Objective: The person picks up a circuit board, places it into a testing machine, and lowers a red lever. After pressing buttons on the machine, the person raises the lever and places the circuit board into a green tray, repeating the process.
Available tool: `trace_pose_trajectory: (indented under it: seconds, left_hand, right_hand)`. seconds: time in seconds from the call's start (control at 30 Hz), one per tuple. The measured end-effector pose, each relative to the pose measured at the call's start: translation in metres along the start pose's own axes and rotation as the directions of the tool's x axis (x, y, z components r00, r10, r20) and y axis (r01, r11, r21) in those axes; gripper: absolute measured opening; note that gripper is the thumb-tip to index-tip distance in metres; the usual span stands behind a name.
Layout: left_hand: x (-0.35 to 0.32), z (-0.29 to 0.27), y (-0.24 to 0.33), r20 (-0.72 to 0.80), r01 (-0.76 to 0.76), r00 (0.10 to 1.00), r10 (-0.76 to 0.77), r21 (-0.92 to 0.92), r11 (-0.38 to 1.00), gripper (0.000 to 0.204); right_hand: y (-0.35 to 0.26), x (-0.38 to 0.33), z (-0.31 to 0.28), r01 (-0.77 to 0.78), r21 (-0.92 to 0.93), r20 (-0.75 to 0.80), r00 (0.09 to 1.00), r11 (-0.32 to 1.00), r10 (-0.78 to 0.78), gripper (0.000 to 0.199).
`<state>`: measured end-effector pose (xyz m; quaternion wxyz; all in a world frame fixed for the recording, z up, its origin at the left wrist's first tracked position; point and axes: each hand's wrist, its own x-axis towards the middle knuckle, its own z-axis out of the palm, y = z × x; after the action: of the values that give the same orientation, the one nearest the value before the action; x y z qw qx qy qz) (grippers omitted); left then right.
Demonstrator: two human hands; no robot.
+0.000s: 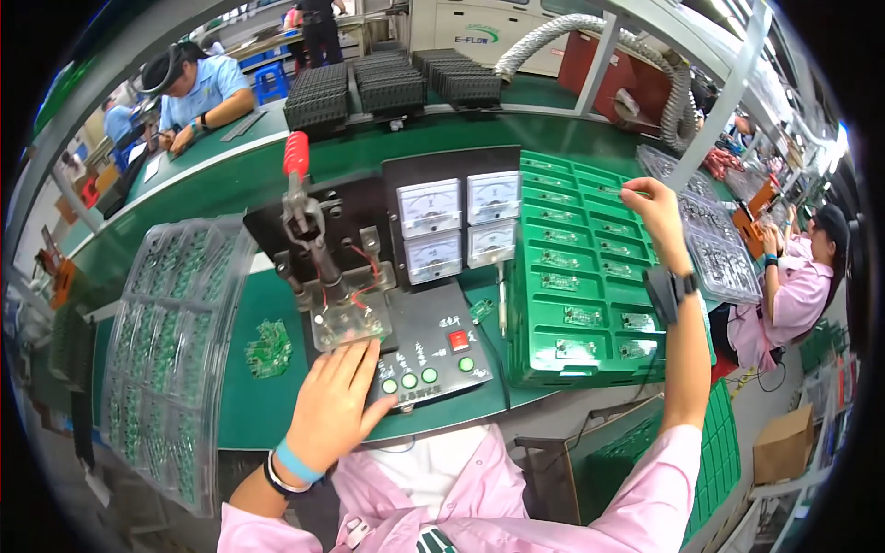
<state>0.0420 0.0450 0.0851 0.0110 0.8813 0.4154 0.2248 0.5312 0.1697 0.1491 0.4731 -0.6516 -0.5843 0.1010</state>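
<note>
Many rectangular pockets (550, 316), green plastic tray (553, 375)

Bright light, fisheye-bent dark rim.

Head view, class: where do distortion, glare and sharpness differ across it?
Head view: the metal frame at upper left bends into an arc; a light glares near the right rim; black fills the corners; the left hand and the meters look fairly sharp, while things near the dark rim are harder to make out.
</note>
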Motion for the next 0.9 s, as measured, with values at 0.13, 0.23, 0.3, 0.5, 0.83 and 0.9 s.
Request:
trace_pose_trajectory:
  seconds: [0.13, 0.23, 0.3, 0.5, 0.83, 0.9]
  left_hand:
    - [-0.006, -0.034, 0.01, 0.03, -0.082, 0.996, 0.087, -0.143, 0.986, 0.056]
    - [0.029, -0.067, -0.004, -0.346, -0.162, 0.907, 0.241, 0.241, 0.957, 0.074]
    - [0.055, -0.078, -0.028, -0.439, -0.028, 0.889, 0.129, 0.229, 0.973, 0.085]
    - [0.052, -0.076, -0.05, -0.518, -0.39, 0.834, 0.19, -0.309, 0.867, 0.089]
    - [-0.037, -0.034, -0.046, -0.301, -0.248, 0.937, 0.179, -0.211, 0.945, 0.058]
    - [-0.049, -0.028, -0.053, -0.246, -0.187, 0.96, 0.136, -0.199, 0.962, 0.055]
  right_hand:
    - [0.056, 0.024, 0.028, 0.085, -0.228, -0.043, 0.994, 0.97, -0.097, 0.015]
    - [0.071, 0.023, 0.03, 0.165, -0.427, -0.064, 0.975, 0.889, -0.212, 0.014]
    - [0.053, 0.02, 0.031, 0.261, -0.456, -0.115, 0.931, 0.851, -0.347, 0.013]
    - [-0.068, -0.052, 0.063, 0.539, -0.357, 0.123, 0.837, 0.763, -0.533, 0.013]
    - [-0.169, -0.241, 0.152, 0.827, 0.09, 0.42, 0.473, 0.555, -0.774, 0.046]
    - [-0.153, -0.266, 0.168, 0.878, 0.013, 0.336, 0.447, 0.478, -0.829, 0.048]
